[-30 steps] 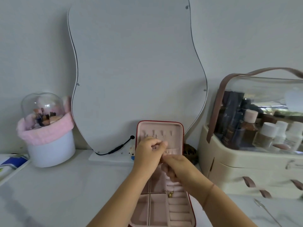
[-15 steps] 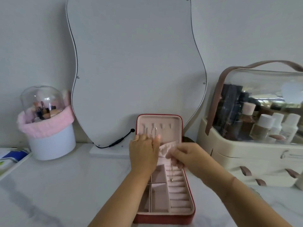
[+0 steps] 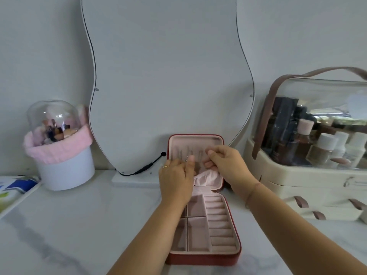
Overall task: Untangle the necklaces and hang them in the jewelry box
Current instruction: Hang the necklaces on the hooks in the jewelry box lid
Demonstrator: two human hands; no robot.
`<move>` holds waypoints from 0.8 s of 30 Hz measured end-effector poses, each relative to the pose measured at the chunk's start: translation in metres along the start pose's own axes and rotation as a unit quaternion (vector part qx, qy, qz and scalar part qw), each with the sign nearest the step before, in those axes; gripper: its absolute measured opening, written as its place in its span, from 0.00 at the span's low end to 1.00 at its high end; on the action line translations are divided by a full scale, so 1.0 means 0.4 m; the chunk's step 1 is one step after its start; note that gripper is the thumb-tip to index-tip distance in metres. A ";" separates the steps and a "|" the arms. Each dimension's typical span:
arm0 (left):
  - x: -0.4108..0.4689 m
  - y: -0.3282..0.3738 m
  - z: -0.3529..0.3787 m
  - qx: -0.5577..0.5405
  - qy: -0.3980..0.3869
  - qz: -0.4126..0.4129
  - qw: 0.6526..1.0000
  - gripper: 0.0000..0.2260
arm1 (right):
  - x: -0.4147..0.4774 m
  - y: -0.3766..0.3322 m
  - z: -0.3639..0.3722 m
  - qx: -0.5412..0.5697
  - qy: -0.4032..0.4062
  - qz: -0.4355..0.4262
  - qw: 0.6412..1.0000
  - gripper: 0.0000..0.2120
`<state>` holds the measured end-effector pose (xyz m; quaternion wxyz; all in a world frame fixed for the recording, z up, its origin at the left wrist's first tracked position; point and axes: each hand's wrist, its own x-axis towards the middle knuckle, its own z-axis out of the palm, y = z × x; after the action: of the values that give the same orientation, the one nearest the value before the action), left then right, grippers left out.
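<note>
One necklace (image 3: 187, 158) shows at all, and only as a thin, blurred chain against the raised lid (image 3: 195, 143) of the jewelry box (image 3: 202, 257), just under the lid's top edge where the hooks seem to sit. Both hands work at that lid. The left hand (image 3: 174, 179) lies with its back to the camera over the lid's left half, thumb pointing up right beside the chain; its fingers are hidden, so I cannot tell whether it pinches the chain or only steadies it. The right hand (image 3: 226, 165) is at the lid's right half, fingers curled, thumb and forefinger tips pressed together in a fine pinch, by my judgement on the necklace's other end.

The gathered pocket (image 3: 206, 177) at the lid's foot hangs open and rumpled. In the box's base, the square compartments (image 3: 198, 233) and ring rolls (image 3: 218, 221) hold nothing visible.

I judge the work to be mid-hanging: this chain looks untangled but not yet seated on a hook. Whether others already hang there, or wait elsewhere, cannot be made out.
</note>
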<state>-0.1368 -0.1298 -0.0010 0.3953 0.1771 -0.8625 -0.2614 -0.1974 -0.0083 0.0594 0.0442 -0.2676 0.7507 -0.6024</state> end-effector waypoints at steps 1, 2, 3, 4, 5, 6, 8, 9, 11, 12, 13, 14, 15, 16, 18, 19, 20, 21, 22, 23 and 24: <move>-0.002 0.000 -0.001 0.003 -0.007 0.001 1.000 0.35 | -0.016 0.002 -0.011 -0.003 0.007 0.000 1.000 0.07; -0.003 -0.001 -0.002 0.005 -0.012 0.001 1.000 0.35 | -0.036 0.005 -0.025 -0.010 0.011 -0.003 1.000 0.07; -0.001 -0.001 -0.004 0.010 -0.019 0.000 1.000 0.33 | -0.061 0.011 -0.043 -0.021 0.012 -0.009 1.000 0.07; -0.001 0.001 -0.006 0.018 -0.034 -0.005 0.999 0.33 | -0.091 0.019 -0.064 -0.037 0.009 -0.014 0.999 0.08; -0.002 0.007 -0.009 0.030 -0.052 -0.009 0.998 0.33 | -0.125 0.031 -0.091 -0.064 0.008 -0.014 0.998 0.08; -0.004 0.015 -0.013 0.041 -0.071 -0.015 0.997 0.33 | -0.160 0.043 -0.121 -0.096 0.011 -0.009 0.995 0.07; -0.011 0.031 -0.020 0.043 -0.104 -0.029 0.993 0.29 | -0.226 0.073 -0.197 -0.151 0.028 0.014 0.988 0.05; -0.018 0.038 -0.022 0.035 -0.112 -0.030 0.993 0.26 | -0.255 0.086 -0.241 -0.167 0.041 0.029 0.985 0.05; -0.040 0.052 -0.029 0.010 -0.128 -0.013 0.992 0.27 | -0.301 0.114 -0.331 -0.172 0.074 0.068 0.980 0.05; -0.056 0.064 -0.034 -0.011 -0.148 0.001 0.989 0.31 | -0.319 0.127 -0.372 -0.178 0.091 0.088 0.976 0.05; -0.075 0.077 -0.038 -0.044 -0.170 0.013 0.984 0.34 | -0.334 0.140 -0.409 -0.193 0.101 0.108 0.970 0.05; -0.097 0.092 -0.043 -0.083 -0.198 0.014 0.976 0.33 | -0.344 0.155 -0.442 -0.215 0.104 0.129 0.962 0.05; -0.121 0.108 -0.048 -0.123 -0.233 0.003 0.965 0.31 | -0.350 0.172 -0.468 -0.240 0.102 0.148 0.954 0.05; -0.146 0.123 -0.053 -0.151 -0.266 -0.012 0.952 0.27 | -0.353 0.188 -0.488 -0.262 0.096 0.164 0.946 0.05; -0.191 0.141 -0.056 -0.169 -0.303 -0.017 0.938 0.24 | -0.357 0.217 -0.509 -0.288 0.087 0.183 0.936 0.06; -0.208 0.141 -0.054 -0.167 -0.303 -0.009 0.938 0.23 | -0.358 0.226 -0.514 -0.296 0.084 0.185 0.933 0.06; -0.221 0.141 -0.052 -0.169 -0.295 -0.005 0.940 0.23 | -0.359 0.233 -0.516 -0.306 0.083 0.182 0.931 0.06; -0.230 0.143 -0.056 -0.172 -0.283 -0.011 0.943 0.22 | -0.358 0.238 -0.516 -0.316 0.082 0.177 0.928 0.07; -0.234 0.142 -0.059 -0.172 -0.271 -0.021 0.947 0.21 | -0.358 0.242 -0.517 -0.325 0.082 0.171 0.926 0.07; -0.234 0.141 -0.062 -0.168 -0.259 -0.027 0.951 0.21 | -0.357 0.246 -0.518 -0.331 0.083 0.166 0.925 0.08; -0.234 0.140 -0.063 -0.162 -0.250 -0.028 0.954 0.20 | -0.356 0.249 -0.519 -0.333 0.084 0.162 0.925 0.10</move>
<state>-0.0642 -0.0449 -0.0092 0.1831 0.0638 -0.8747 -0.4442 -0.1915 0.2523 -0.0133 -0.0135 -0.0901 0.9420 -0.3230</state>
